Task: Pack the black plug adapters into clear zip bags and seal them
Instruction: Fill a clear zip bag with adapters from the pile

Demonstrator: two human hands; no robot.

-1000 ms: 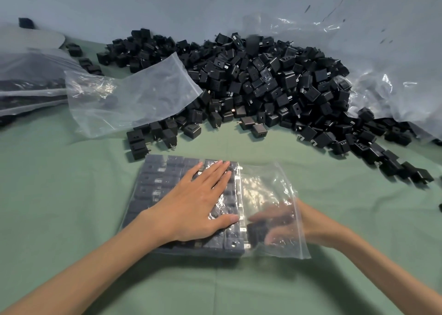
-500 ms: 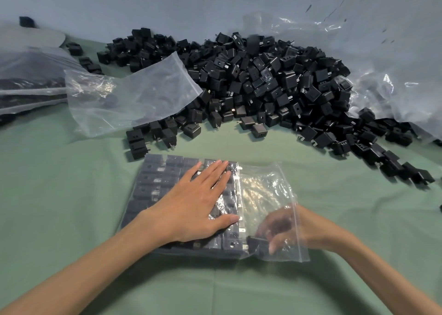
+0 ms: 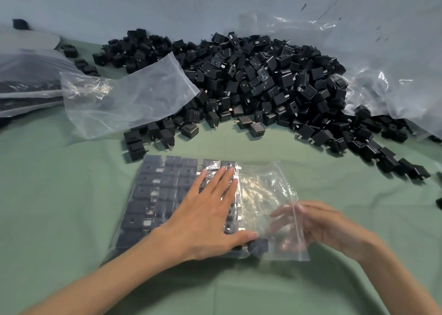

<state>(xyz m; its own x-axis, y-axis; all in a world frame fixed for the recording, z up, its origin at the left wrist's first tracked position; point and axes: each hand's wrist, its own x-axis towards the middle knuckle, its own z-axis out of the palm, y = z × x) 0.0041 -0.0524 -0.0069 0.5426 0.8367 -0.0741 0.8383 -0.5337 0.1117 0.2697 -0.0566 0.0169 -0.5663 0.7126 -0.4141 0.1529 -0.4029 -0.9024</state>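
L grip (image 3: 203,221) flat, fingers straight, pressing zip bag (image 3: 267,190) w/ rows of adapters (image 3: 153,195) under it. R grip (image 3: 318,226) just right, fingertips in bag mouth, blurred, can't tell if apart or clamped. Adapter pile (image 3: 263,82) beyond both on bench (image 3: 59,195)

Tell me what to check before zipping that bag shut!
1. The left hand presses the zip bag flat: ok.
2. The adapters in the bag lie in rows: ok.
3. The adapter by the thumb lines up with the rows: cannot tell.
4. The bag's open end is free of adapters: ok.
5. The right hand is out of the bag's mouth: cannot tell, it is blurred.
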